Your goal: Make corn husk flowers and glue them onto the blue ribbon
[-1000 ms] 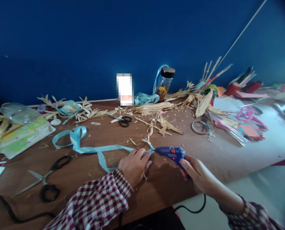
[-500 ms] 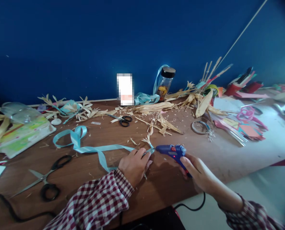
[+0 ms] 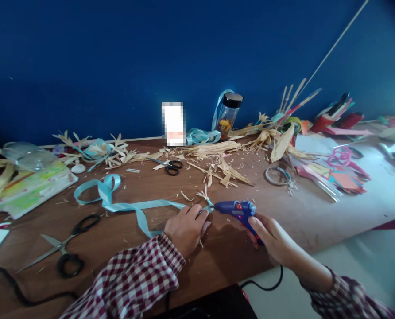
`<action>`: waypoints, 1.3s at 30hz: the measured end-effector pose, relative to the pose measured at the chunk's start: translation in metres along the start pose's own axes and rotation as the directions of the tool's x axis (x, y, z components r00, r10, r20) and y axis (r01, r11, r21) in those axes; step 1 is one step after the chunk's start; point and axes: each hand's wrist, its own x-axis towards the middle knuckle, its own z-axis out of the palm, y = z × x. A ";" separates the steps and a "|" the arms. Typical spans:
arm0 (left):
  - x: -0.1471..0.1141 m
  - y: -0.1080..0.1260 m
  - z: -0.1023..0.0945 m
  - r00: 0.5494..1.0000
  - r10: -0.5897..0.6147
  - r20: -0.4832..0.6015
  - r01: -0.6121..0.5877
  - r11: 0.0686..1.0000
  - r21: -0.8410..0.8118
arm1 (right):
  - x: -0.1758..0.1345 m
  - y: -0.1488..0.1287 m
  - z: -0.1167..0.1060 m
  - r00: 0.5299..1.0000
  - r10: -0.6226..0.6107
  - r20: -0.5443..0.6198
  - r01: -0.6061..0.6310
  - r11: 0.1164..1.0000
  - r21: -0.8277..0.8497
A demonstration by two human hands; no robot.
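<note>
My left hand (image 3: 188, 225) is closed near the front of the table, pinching a light blue ribbon (image 3: 157, 204). From its fingertips pokes a small tuft of pale dried husk strips (image 3: 204, 194), partly wrapped by the ribbon. My right hand (image 3: 271, 235) grips a blue hot glue gun (image 3: 235, 208) by its handle, with a small red light showing. The gun's nozzle points left and appears to touch the ribbon by the tuft, though the exact contact is too small to tell. The ribbon's loose length curls away to the left across the wood.
Large black-handled scissors (image 3: 64, 246) lie open at the left, smaller scissors (image 3: 172, 167) farther back. Husk scraps (image 3: 214, 149) litter the rear. A black-lidded jar (image 3: 229, 116) stands against the blue wall. At right are a ring-shaped band (image 3: 277, 176) and coloured paper pieces (image 3: 346, 180).
My right hand has shifted slightly left with the glue gun, bringing its nozzle closer against the ribbon and tuft. My left hand has hardly moved.
</note>
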 end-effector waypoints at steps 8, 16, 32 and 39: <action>0.003 -0.001 -0.001 0.999 0.008 0.031 -0.009 1.000 0.001 | -0.007 0.000 -0.006 1.000 0.009 -0.004 -0.009 1.000 -0.023; 0.001 0.000 0.000 1.000 -0.005 0.015 0.004 1.000 0.019 | -0.006 -0.002 -0.006 1.000 0.010 0.016 -0.009 0.998 -0.056; 0.001 0.000 0.001 1.000 -0.005 0.010 0.005 1.000 0.023 | -0.008 -0.010 -0.008 1.000 0.006 0.001 -0.006 0.996 -0.094; 0.002 0.000 0.001 1.000 -0.013 0.004 0.013 1.000 0.015 | -0.011 -0.007 -0.009 0.999 -0.039 -0.030 0.034 0.990 -0.139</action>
